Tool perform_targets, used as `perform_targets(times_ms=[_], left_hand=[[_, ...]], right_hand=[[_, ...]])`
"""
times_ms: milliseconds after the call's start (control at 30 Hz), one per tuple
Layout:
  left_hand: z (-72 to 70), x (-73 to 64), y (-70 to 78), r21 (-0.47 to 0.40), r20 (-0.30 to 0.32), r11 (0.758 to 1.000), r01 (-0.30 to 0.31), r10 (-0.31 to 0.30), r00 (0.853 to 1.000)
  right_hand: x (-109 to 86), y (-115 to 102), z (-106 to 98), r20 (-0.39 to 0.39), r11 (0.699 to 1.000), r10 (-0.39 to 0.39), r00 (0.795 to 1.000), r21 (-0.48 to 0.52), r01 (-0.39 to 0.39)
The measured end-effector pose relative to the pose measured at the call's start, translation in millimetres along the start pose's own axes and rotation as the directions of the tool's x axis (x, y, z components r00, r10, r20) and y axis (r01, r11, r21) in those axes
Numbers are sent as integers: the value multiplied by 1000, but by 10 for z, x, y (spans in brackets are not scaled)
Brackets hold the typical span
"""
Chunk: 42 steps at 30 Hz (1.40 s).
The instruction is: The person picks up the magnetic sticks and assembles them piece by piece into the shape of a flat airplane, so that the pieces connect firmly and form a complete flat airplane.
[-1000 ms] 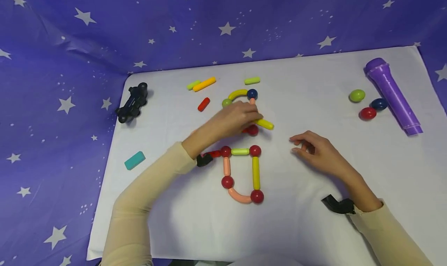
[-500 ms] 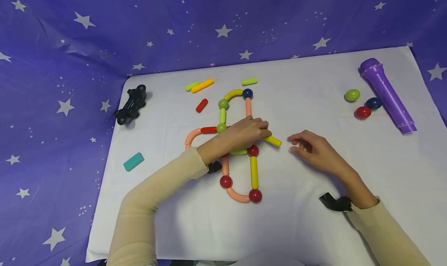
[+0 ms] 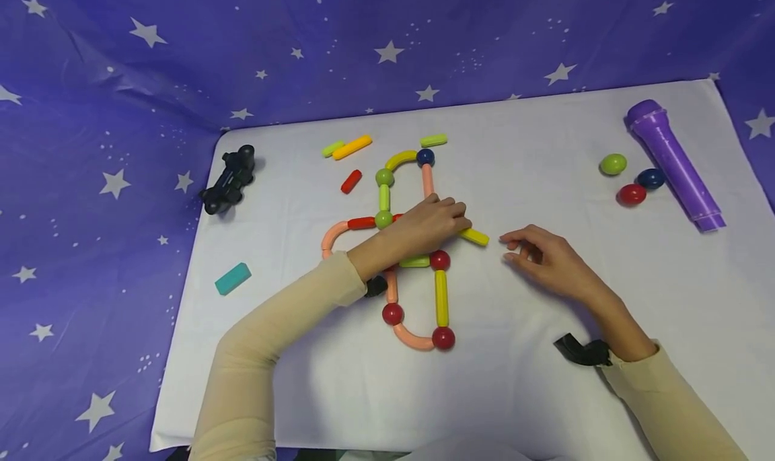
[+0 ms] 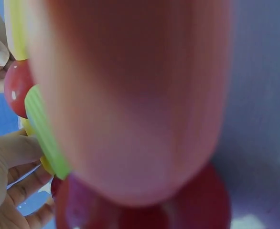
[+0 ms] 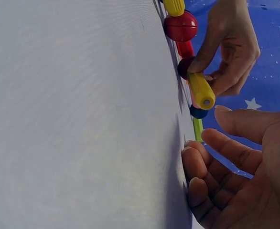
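My left hand (image 3: 426,229) pinches a straight yellow magnetic rod (image 3: 475,237) between thumb and fingers, its free end pointing right. The rod's metal tip faces the camera in the right wrist view. Under and around this hand lies a figure of magnetic rods and balls; its middle is partly hidden by the hand. A red ball (image 3: 439,260) sits just below the held rod, and a blue ball (image 3: 426,157) tops the figure. My right hand (image 3: 547,262) rests to the right, fingers loosely bent, holding nothing. In the left wrist view a pink rod (image 4: 135,143) fills the centre, blurred.
Loose rods lie behind the figure: a red one (image 3: 351,182), an orange one (image 3: 352,147) and a green one (image 3: 433,140). A black game controller (image 3: 230,180) and a teal block (image 3: 233,279) are at left. A purple microphone (image 3: 675,165) lies at right beside a red ball (image 3: 632,194).
My left hand has moved down and right with the yellow rod, then slightly back up. The right hand has stayed in place.
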<state>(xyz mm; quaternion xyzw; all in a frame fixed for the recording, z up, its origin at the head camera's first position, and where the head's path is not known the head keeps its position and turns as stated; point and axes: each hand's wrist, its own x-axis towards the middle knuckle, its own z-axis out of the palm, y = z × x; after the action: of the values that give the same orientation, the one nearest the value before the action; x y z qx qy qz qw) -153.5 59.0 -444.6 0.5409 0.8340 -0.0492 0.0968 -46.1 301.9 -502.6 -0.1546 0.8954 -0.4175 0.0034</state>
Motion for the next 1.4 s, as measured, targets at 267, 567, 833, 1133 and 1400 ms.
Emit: perform_targets(times_ms=[267,567,833,1133,1400], left_hand=[[16,13,-27,-8,-2,1000,18,-18,1000],[-207,-236,-464,-249,-111,961,119,-150,982],[-65,-601,-1710,-409,-115,767,495,-581,806],[100,-572,-1911,-265,-105,798,541,-582,806],[-59,-651,-1721,-363,-162,757,544,-626,763]], right_hand=[[0,-20,-11,-3,1000,13,1000,-4,-13],[-26,-4,-40,-4,1000,17,1000,-16,-18],[12,7,-49,13,1000,19,1000,-15,-19],[59,15,-38,16,999,23,1000,-27,-22],[130,8,-11,41,1000,4,999,-28,-3]])
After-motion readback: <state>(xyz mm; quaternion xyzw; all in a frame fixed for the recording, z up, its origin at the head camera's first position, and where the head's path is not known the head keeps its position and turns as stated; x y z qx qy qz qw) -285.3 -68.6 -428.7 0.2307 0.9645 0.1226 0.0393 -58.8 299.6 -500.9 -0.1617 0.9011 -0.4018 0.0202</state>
